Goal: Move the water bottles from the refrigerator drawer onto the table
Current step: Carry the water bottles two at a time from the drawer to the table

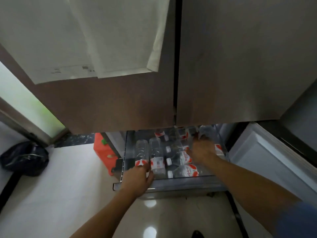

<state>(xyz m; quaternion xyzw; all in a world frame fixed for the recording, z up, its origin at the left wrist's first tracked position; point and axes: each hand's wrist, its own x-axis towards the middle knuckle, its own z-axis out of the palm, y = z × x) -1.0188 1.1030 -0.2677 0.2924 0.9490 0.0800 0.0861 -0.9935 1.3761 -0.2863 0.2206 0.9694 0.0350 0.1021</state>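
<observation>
Water bottles (157,152) are found lying on their sides, packed close together, in the pulled-out refrigerator drawer (185,184) (clear plastic, red-and-white labels). At the drawer's near rim, the left hand (137,177) is held with fingers loosely extended, the fingertips touching the labelled end of the leftmost bottle (141,152); no closed grip is seen. Further in, the right hand (202,152) is laid back-up over the rear bottles; its fingers are blurred, and whether anything is gripped cannot be told. Closed refrigerator doors (120,100) are noted above.
</observation>
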